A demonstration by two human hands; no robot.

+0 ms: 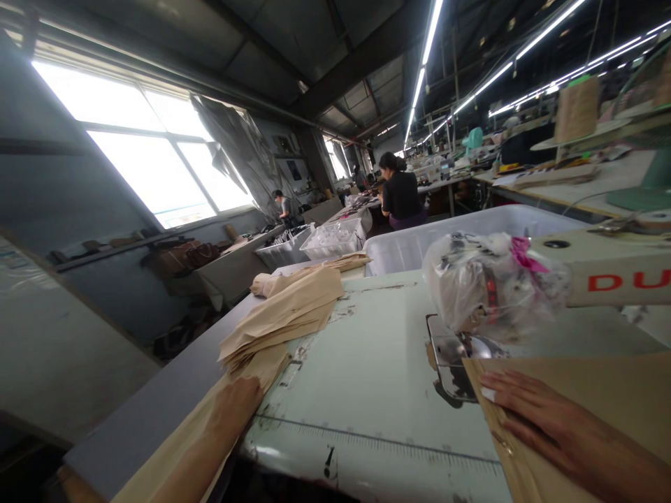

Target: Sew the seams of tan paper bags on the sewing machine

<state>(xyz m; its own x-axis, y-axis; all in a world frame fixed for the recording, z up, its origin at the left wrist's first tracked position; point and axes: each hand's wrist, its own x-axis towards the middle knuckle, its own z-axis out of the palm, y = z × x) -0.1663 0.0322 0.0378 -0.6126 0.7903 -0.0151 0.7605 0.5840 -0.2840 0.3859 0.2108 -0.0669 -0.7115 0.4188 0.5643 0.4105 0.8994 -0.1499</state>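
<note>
My left hand (238, 402) is closed on a long tan fabric piece (270, 367) left of the sewing machine, its fingertips hidden beneath the knuckles. Just beyond it lies a loose stack of tan fabric pieces (293, 307), folded over one another. My right hand (545, 419) lies flat with fingers stretched out on a wider tan fabric panel (618, 391), white tape round one fingertip. The panel's folded left edge runs beside the metal needle plate (453, 363). Above it, clear plastic with a pink tie wraps the head of the sewing machine (493, 279).
A ruler scale (377, 439) crosses the pale green machine bed (361, 370). Behind stands a white plastic bin (403, 244), with more bins (335, 241) farther off. A thread cone (576, 108) is at the upper right. A person in black (403, 195) sits ahead; another person (287, 209) is farther left.
</note>
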